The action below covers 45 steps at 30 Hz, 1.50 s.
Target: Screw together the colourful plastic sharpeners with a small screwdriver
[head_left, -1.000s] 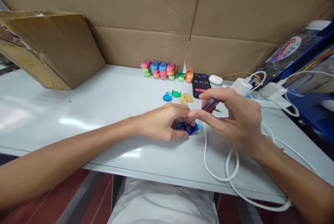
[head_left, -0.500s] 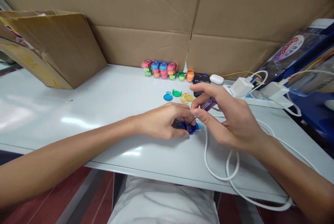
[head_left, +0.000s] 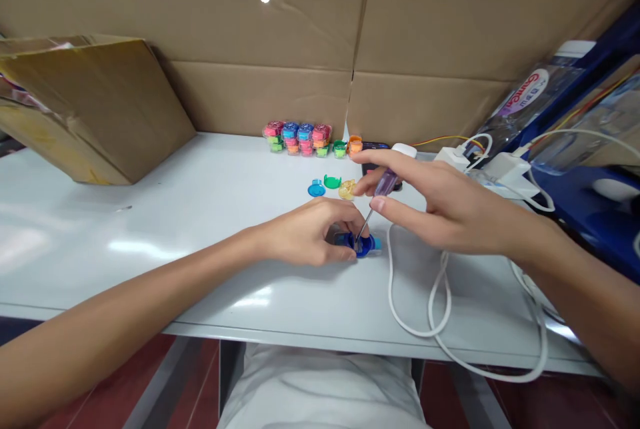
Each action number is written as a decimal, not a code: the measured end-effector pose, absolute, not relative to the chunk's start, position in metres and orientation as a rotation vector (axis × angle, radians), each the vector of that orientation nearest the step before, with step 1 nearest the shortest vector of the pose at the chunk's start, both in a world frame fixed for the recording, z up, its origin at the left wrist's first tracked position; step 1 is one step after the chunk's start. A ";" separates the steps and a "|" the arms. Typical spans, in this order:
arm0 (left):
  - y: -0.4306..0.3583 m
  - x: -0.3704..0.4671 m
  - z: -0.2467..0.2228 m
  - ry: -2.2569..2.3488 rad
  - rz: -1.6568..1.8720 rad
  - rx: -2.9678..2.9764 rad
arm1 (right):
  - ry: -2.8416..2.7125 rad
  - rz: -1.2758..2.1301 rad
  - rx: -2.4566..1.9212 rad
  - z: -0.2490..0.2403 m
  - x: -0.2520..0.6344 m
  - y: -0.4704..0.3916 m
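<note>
Pinning blue part (head_left: 364,246) on table (head_left: 200,216) — left hand (head_left: 310,236) closed on it — right hand (head_left: 440,206) fingers gripping screwdriver (head_left: 377,199), tip in part.

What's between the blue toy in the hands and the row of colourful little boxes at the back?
In the head view, three loose caps lie on the table between the blue toy and the boxes: blue, green, yellow.

The table (head_left: 200,216) was smooth and glossy, throwing back pale glare. The toy (head_left: 363,244) and the lids (head_left: 331,182) looked like translucent, shiny plastic, as did the screwdriver (head_left: 383,188) handle, whose thin shaft looked like metal. The cardboard (head_left: 425,36) behind was matt, creased brown paperboard, and the cable (head_left: 430,309) was smooth white plastic.
</note>
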<state>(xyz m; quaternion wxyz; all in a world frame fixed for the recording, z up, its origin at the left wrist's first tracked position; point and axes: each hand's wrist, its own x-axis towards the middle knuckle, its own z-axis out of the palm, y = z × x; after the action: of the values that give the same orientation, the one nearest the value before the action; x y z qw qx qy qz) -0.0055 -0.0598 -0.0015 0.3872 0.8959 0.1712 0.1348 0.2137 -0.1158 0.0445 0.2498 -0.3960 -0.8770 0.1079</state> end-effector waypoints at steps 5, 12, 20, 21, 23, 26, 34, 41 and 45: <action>-0.058 -0.009 0.002 0.473 0.305 2.310 | -2.484 -0.032 -1.360 0.070 0.187 -0.103; -0.053 -0.012 0.003 0.464 0.306 2.285 | -2.688 -0.105 -1.301 0.081 0.173 -0.101; -0.058 -0.009 -0.004 0.421 0.370 2.251 | -2.666 -0.152 -1.349 0.080 0.179 -0.109; -0.059 -0.008 -0.004 0.423 0.376 2.263 | -2.672 -0.156 -1.335 0.079 0.179 -0.109; -0.061 -0.007 -0.004 0.433 0.387 2.306 | -2.701 -0.119 -1.295 0.080 0.180 -0.110; -0.063 -0.004 -0.005 0.428 0.414 2.343 | -2.716 0.001 -1.234 0.085 0.185 -0.113; -0.066 -0.001 -0.010 0.471 0.476 2.340 | -2.710 -0.066 -1.291 0.085 0.184 -0.114; -0.065 -0.003 -0.008 0.434 0.469 2.441 | -2.762 0.056 -1.169 0.086 0.190 -0.112; -0.064 -0.005 -0.008 0.382 0.510 2.488 | -2.767 0.034 -1.190 0.087 0.189 -0.112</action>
<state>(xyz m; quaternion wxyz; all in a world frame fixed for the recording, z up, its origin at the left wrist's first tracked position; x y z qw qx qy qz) -0.0045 -0.0639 -0.0081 0.2827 0.9292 0.1427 0.1906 0.1885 -0.1123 0.0866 0.0644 -0.3943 -0.9166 0.0112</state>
